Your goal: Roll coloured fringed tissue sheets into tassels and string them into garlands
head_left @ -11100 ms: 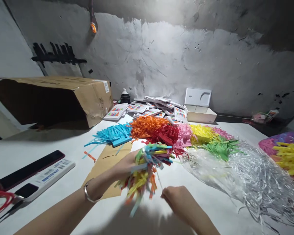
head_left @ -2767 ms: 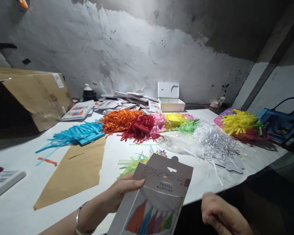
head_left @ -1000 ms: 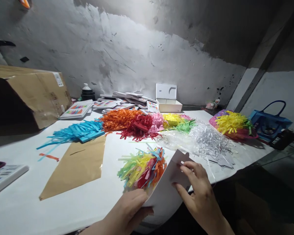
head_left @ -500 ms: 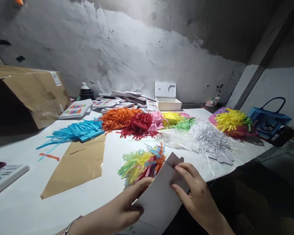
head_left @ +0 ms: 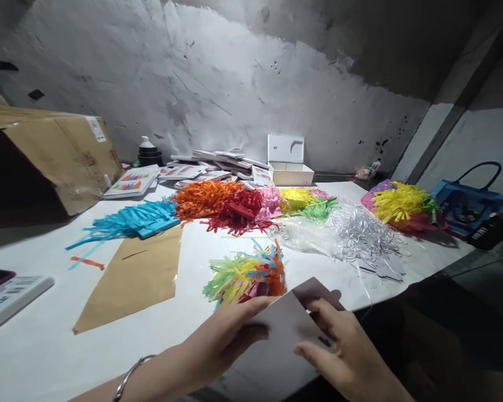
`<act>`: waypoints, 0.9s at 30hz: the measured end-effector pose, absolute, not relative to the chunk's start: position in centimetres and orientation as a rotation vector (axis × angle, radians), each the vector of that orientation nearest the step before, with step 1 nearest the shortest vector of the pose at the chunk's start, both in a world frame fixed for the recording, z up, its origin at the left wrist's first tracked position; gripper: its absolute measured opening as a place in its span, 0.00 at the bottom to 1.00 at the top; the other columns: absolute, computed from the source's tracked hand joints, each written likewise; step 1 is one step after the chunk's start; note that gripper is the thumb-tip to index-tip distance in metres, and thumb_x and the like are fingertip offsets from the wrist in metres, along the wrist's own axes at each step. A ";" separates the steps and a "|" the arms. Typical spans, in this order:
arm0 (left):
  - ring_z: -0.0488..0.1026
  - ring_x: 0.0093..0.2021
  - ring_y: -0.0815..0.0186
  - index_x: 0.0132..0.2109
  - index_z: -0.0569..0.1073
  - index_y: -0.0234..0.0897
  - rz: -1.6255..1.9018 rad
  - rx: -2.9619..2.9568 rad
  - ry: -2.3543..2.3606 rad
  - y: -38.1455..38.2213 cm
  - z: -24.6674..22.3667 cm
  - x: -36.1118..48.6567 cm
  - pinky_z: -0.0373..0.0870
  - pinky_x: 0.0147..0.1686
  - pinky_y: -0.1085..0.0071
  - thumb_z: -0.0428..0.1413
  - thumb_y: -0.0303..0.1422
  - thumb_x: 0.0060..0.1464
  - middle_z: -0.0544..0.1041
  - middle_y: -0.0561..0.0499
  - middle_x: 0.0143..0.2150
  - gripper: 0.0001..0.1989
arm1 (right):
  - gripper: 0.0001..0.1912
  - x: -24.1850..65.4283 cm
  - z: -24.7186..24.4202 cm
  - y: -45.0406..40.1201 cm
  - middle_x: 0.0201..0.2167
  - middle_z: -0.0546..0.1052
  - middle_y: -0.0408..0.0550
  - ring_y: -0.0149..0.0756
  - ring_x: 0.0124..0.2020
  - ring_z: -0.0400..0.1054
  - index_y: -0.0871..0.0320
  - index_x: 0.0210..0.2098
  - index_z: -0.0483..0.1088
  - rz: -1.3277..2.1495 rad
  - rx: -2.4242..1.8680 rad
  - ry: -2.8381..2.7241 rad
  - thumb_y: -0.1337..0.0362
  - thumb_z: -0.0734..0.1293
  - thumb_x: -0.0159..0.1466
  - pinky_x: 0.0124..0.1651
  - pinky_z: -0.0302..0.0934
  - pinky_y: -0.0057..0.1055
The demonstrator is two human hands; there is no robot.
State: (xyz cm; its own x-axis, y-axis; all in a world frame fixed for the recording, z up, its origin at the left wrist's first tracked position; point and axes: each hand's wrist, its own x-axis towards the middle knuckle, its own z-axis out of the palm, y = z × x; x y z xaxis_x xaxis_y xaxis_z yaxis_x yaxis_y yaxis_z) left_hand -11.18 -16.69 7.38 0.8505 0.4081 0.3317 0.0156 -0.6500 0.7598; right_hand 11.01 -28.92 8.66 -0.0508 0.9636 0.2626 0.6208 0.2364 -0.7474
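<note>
Over the white table's (head_left: 37, 357) near edge, the flat pale cardboard packet (head_left: 283, 335) sat between my left hand (head_left: 224, 343), clamped on it, and right hand (head_left: 343, 349), fingers apart.

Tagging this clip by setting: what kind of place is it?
Probably a small home or informal packing workspace: a paper-covered table holds heaps of tissue-paper tassels and many printed packets beside a large cardboard box, against a roughly plastered wall.
</note>
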 end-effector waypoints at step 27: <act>0.75 0.56 0.51 0.75 0.34 0.44 0.825 2.570 0.225 -19.1 4.5 -10.0 0.75 0.54 0.60 0.54 0.43 0.66 0.73 0.35 0.61 0.44 | 0.02 10.9 12.6 -27.8 0.28 0.82 0.41 0.36 0.29 0.76 0.53 0.32 0.79 0.740 -1.615 -2.118 0.65 0.72 0.59 0.27 0.64 0.23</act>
State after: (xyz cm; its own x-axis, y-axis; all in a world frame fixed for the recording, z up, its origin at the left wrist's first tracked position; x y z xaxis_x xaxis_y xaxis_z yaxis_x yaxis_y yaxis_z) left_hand -10.02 -19.06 4.46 0.8097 0.2785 0.5165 0.0227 -0.8944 0.4467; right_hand 10.91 -27.78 12.60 -0.2715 0.9622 -0.0198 0.7650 0.2033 -0.6111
